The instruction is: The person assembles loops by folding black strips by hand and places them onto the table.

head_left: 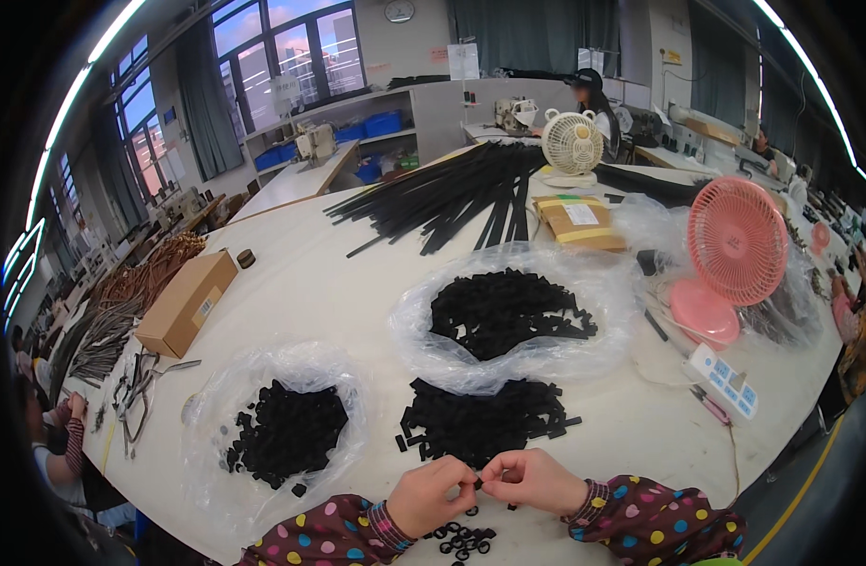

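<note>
My left hand and my right hand meet at the table's near edge. Their fingertips pinch a small black piece between them, mostly hidden by the fingers. Just beyond lies a loose pile of short black strips. Below my hands sit several small black rings. To the left, an opened clear plastic bag holds a heap of small black pieces. Farther back, another clear bag surrounds a heap of black pieces.
A pink fan, a white power strip and pink-handled snips are on the right. Long black strips, a cream fan and a brown package lie farther back. A cardboard box stands left; a person sits beyond.
</note>
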`<state>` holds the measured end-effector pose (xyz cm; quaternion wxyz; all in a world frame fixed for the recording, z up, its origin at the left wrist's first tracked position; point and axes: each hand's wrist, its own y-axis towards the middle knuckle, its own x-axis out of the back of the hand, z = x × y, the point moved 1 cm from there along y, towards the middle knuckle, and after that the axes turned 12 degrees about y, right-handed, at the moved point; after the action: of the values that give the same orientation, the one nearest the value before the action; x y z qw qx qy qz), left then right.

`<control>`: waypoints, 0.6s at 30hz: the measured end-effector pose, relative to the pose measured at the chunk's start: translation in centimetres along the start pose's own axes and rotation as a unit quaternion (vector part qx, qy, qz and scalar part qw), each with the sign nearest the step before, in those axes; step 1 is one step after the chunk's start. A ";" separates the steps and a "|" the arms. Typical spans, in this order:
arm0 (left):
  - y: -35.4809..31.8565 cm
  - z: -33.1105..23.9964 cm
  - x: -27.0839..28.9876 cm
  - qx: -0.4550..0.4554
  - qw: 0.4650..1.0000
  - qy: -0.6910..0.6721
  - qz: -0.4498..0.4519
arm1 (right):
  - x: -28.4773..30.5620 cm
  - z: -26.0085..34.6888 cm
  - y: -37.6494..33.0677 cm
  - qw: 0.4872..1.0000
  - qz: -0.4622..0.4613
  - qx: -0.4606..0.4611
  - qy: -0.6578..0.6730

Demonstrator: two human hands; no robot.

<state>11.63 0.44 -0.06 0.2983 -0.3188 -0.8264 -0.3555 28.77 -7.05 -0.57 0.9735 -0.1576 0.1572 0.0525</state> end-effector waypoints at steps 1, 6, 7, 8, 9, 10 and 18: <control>-0.1 0.1 0.0 0.015 0.999 -0.022 0.025 | -0.1 0.0 -0.1 1.000 0.010 0.016 -0.005; -0.1 1.7 -0.6 0.260 0.777 -0.524 0.233 | -0.2 0.7 -0.4 1.000 0.013 0.010 0.027; -0.4 1.9 -0.7 0.261 0.779 -0.523 0.225 | -0.2 0.7 -0.4 0.999 0.021 0.009 0.024; -0.7 1.9 -1.0 0.228 0.829 -0.470 0.200 | -0.1 0.6 -0.4 1.000 0.019 -0.008 0.023; -0.7 1.8 -1.2 0.193 0.872 -0.413 0.176 | -0.2 0.5 -0.5 0.999 0.014 -0.025 0.023; -0.6 1.3 -1.2 0.174 0.930 -0.305 0.109 | -0.2 0.8 -0.5 0.999 -0.003 -0.036 0.021; -0.4 0.1 -0.5 -0.014 1.000 -0.016 0.005 | -0.1 0.6 -0.4 1.000 -0.003 -0.020 0.003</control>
<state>11.63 0.18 -0.66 0.2821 -0.3324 -0.8245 -0.3607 28.90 -7.25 0.11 0.9699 -0.1774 0.1583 0.0524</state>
